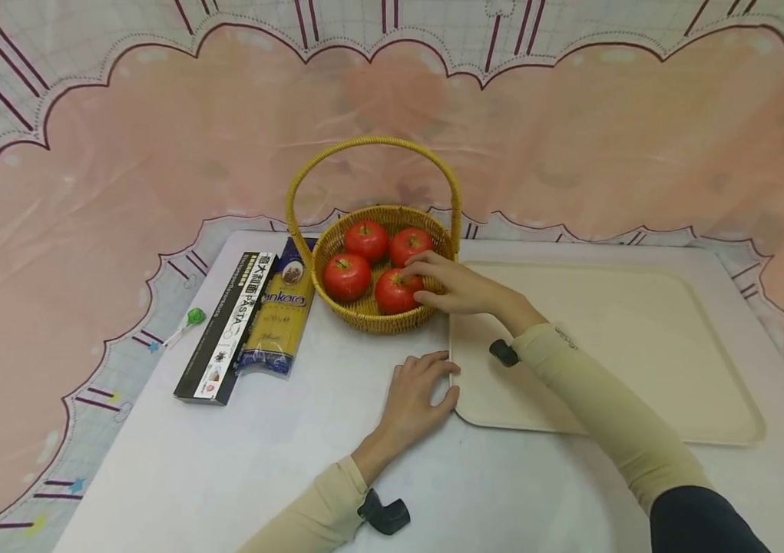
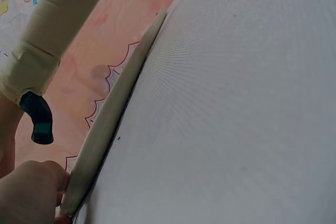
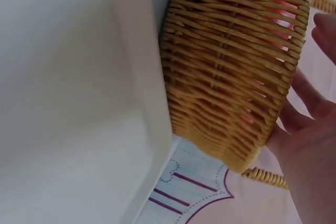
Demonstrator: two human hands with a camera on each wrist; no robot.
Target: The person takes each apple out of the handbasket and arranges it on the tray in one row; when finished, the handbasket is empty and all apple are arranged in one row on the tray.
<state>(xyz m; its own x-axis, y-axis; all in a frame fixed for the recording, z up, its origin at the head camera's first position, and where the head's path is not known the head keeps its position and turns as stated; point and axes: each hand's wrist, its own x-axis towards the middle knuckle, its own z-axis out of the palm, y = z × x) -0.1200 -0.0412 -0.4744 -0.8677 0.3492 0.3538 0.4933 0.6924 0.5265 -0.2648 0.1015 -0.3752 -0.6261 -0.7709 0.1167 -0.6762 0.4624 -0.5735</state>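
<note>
A yellow woven basket (image 1: 392,321) with a tall handle holds several red apples (image 1: 347,277). My right hand (image 1: 457,286) reaches over the basket's right rim, its fingers spread loosely at the front right apple (image 1: 395,295). In the right wrist view, the right hand (image 3: 310,129) is beside the basket's wall (image 3: 226,61), and the apples show only through the weave. My left hand (image 1: 415,395) rests on the table with its fingertips against the left edge of a cream tray (image 1: 613,346). The left wrist view shows the left hand (image 2: 31,190) at the tray's rim (image 2: 113,114).
Left of the basket lie a yellow and blue pasta packet (image 1: 281,315) and a black and white pasta box (image 1: 226,330). A green lollipop (image 1: 195,316) lies further left. The white table (image 1: 281,445) meets a patterned pink cloth (image 1: 157,177) behind it.
</note>
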